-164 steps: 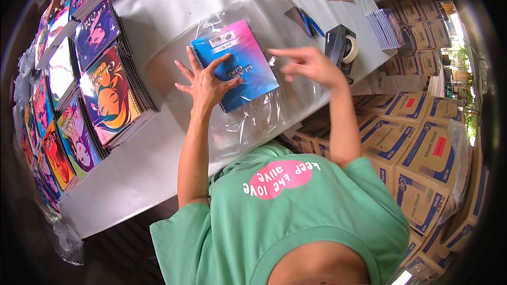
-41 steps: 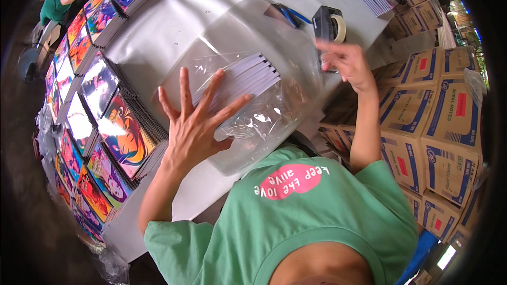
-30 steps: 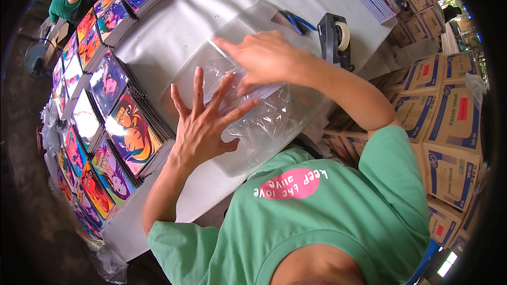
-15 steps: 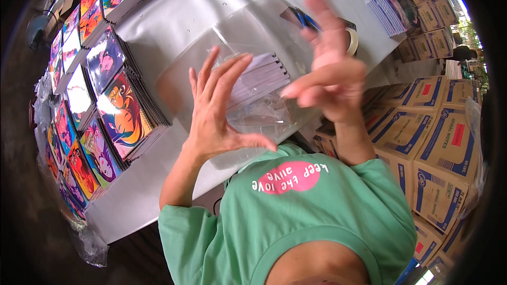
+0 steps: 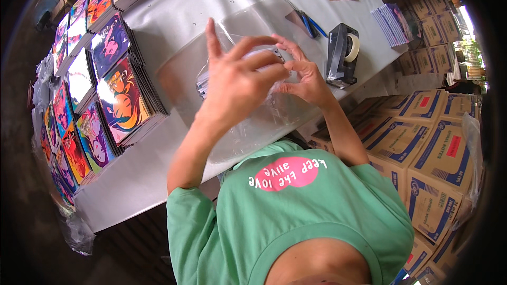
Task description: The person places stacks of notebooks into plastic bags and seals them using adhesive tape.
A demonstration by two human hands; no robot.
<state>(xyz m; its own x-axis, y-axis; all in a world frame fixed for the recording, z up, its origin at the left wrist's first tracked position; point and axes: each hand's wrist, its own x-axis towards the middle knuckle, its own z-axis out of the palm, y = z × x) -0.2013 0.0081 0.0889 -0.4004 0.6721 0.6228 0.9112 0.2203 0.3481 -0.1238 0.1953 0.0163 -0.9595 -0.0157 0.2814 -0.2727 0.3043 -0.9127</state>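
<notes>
A stack of spiral notebooks [image 5: 203, 82] lies on the table inside a clear plastic wrap [image 5: 248, 130]; its left end shows and the rest is mostly covered by my hands. Over it, my left hand [image 5: 237, 82] has its fingers apart, one pointing away from me and the others bent toward the right. My right hand [image 5: 310, 82] meets those fingertips at the stack's right end. Its thumb and fingers are curled in a pinch, and what lies between them cannot be made out. To the right stands a black tape dispenser [image 5: 341, 60] with a roll of clear tape [image 5: 353, 47].
A blue-handled cutting tool [image 5: 309, 24] lies beyond the right hand. Stacks of colourful notebooks [image 5: 122, 99] fill the table's left side. Another notebook stack [image 5: 392, 25] sits at the far right edge. Cardboard cartons [image 5: 441, 150] are piled beside the table on the right.
Both hands have come down and together over the wrapped notebooks. My right hand has moved away from in front of the tape dispenser, which now shows fully, and its fingers have curled in.
</notes>
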